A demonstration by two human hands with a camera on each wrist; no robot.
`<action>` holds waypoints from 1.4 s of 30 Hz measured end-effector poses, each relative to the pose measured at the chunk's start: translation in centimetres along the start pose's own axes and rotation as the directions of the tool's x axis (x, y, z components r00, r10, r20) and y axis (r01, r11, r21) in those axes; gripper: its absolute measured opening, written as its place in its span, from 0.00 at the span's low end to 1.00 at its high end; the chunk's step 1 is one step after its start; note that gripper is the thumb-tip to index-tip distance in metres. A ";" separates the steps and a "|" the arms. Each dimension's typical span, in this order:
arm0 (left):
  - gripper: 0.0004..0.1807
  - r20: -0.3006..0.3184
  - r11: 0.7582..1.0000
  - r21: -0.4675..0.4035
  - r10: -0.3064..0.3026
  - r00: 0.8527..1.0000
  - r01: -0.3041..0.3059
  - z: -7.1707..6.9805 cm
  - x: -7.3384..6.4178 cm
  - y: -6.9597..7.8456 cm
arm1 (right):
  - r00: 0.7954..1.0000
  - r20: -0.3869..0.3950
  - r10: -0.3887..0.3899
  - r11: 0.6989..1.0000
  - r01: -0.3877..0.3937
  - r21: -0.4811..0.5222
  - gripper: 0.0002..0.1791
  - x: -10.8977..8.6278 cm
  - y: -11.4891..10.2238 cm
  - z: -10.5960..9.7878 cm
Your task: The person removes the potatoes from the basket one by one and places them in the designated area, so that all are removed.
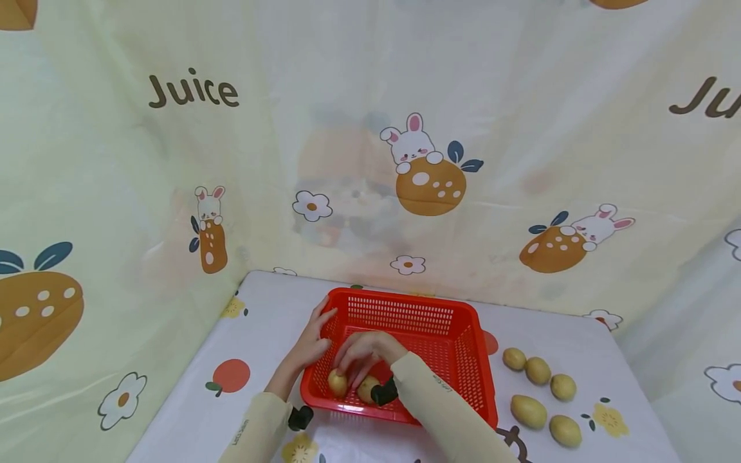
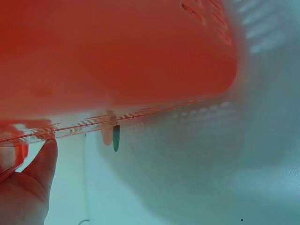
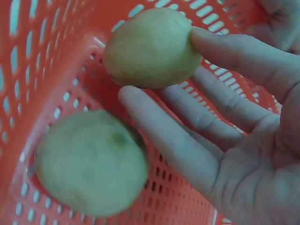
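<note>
Inside the red plastic basket [image 1: 428, 350], my right hand [image 1: 370, 350] holds a small yellow potato [image 3: 150, 49] between thumb and fingers, near the left end. The thumb presses its side, and the other fingers lie beneath it in the right wrist view. A second, larger-looking potato [image 3: 93, 164] lies beside it on the slotted basket floor, partly behind my wrist in the head view. My left hand [image 1: 309, 344] rests at the basket's left rim with fingers spread; in the left wrist view one digit [image 2: 44, 164] touches the red plastic.
Several loose potatoes [image 1: 538, 371] lie on the patterned white tablecloth [image 1: 266, 334] to the right of the basket. A printed curtain [image 1: 347, 77] hangs behind the table and along its sides.
</note>
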State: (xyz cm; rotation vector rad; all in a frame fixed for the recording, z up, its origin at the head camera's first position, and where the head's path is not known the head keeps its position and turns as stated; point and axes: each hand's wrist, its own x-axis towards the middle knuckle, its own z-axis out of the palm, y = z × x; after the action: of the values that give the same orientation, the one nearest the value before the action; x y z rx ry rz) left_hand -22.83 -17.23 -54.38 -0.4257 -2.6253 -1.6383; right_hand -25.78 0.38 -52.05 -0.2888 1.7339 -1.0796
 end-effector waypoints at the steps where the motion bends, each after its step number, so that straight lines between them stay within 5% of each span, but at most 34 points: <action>1: 0.40 0.002 1.000 0.000 -0.002 1.000 0.002 0.0 0.0 0.0 | 1.000 -0.010 -0.009 1.000 0.009 0.013 0.10 -0.2 0.1 -0.2; 24: 0.41 -0.001 0.998 -0.067 -0.011 1.000 0.011 0.2 0.2 -0.3 | 0.972 -0.178 -0.150 0.964 0.184 0.193 0.16 -5.1 2.3 -4.9; 32: 0.39 0.049 0.997 -0.074 -0.011 0.999 0.014 -0.7 -1.1 3.6 | 0.951 -0.264 -0.161 0.936 0.232 0.265 0.17 -6.8 3.3 -6.6; 39: 0.40 0.000 0.998 -0.055 -0.008 1.000 0.008 0.5 0.1 -0.3 | 0.931 -0.320 -0.177 0.899 0.286 0.333 0.19 -9.2 4.3 -8.4; 42: 0.41 -0.004 0.999 -0.046 -0.015 1.000 0.015 0.5 0.2 -0.7 | 0.916 -0.353 -0.190 0.880 0.319 0.352 0.20 -10.3 4.9 -9.3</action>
State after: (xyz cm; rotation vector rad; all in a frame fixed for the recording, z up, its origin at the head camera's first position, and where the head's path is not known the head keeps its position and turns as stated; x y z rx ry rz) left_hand -23.12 -17.02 -55.14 -0.4044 -2.5992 -1.7050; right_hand -27.71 14.54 -48.64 -0.0912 1.7195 -1.7280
